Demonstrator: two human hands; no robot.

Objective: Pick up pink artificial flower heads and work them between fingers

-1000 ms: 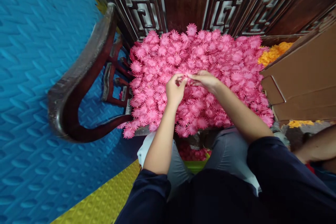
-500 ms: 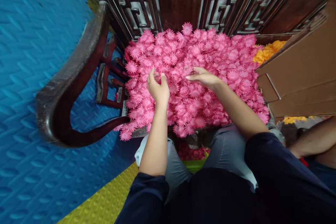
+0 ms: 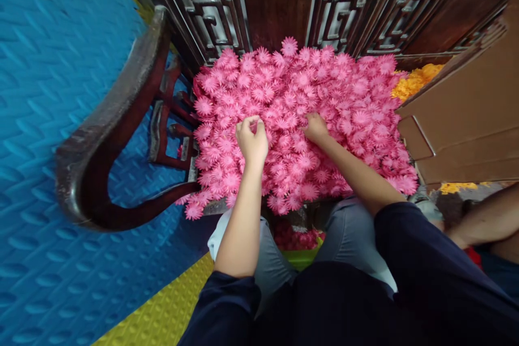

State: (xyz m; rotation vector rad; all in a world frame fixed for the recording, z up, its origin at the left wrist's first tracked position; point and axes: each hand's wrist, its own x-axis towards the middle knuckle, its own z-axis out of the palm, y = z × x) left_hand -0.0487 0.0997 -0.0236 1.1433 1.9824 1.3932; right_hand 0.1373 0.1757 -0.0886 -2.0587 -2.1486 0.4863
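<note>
A thick layer of pink artificial flower heads (image 3: pixel 279 92) covers the seat of a dark wooden bench. Over its middle, my left hand (image 3: pixel 252 140) is closed in a pinch, thumb and forefinger tips meeting in a ring. Whatever lies between those tips is too small to make out. To its right, my right hand (image 3: pixel 315 128) reaches down among the flower heads with curled fingers. Its fingertips are partly lost among the petals, and what they grip cannot be made out.
A curved wooden armrest (image 3: pixel 113 113) bounds the left side, and a carved backrest (image 3: pixel 278 0) stands behind. At right are a brown cardboard box (image 3: pixel 470 119) and orange flowers (image 3: pixel 419 80). Below, a green container (image 3: pixel 300 259) sits between my knees. Another person's arm (image 3: pixel 486 216) shows at lower right.
My left hand has shifted slightly right and down, its thumb and forefinger closing together. My right hand has turned from stretched out to curled and lowered into the flowers.
</note>
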